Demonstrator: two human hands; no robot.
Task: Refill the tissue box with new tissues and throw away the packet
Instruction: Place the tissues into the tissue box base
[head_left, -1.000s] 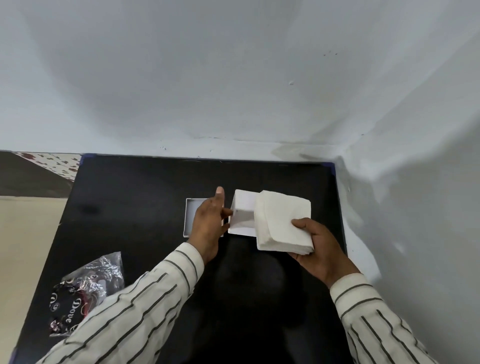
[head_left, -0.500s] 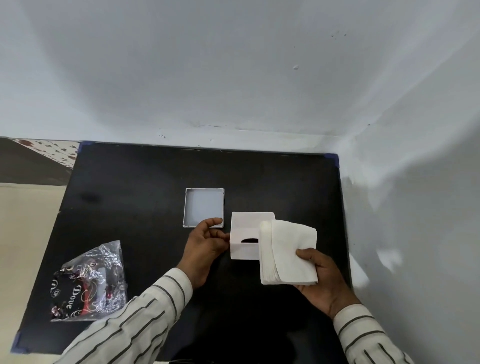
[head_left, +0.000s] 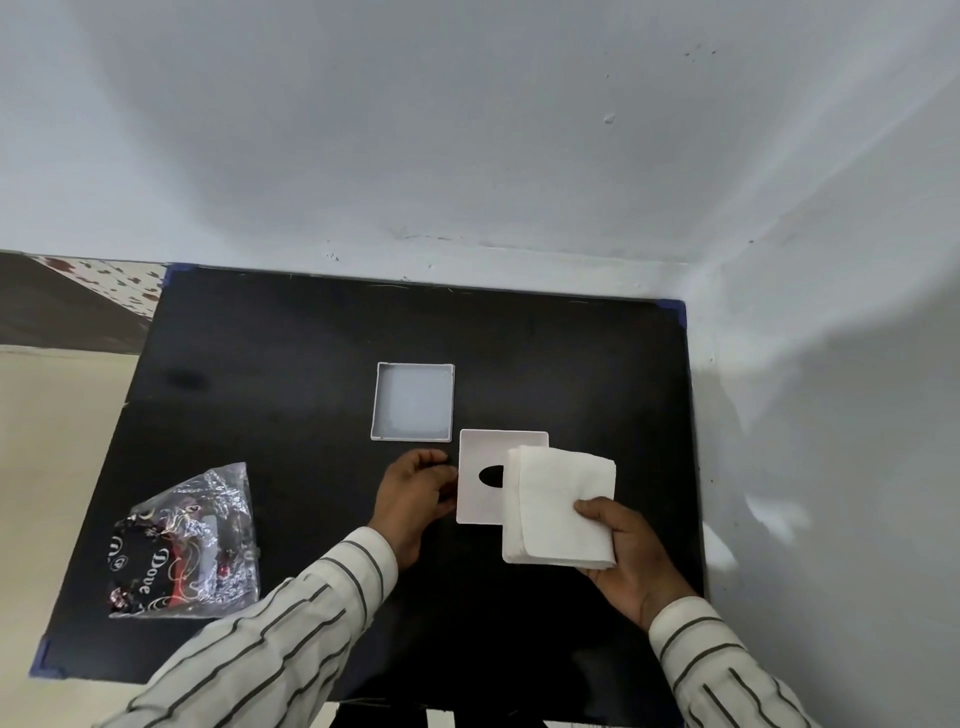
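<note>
Both hands busy: right hand (head_left: 631, 551) fingers pinch the tissue stack (head_left: 558, 504); left hand (head_left: 413, 493) fingers curl against the box (head_left: 480, 499).

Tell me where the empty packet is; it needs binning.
In the head view, the packet lies at the table's near-left corner, left of the left hand.

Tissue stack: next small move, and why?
Probably flip the box open side up with the left hand, which touches its left edge. The box lies slot up, its base tray apart behind it, while the right hand holds the tissue stack over it. The tissues likely cannot go in through the slot.
</note>
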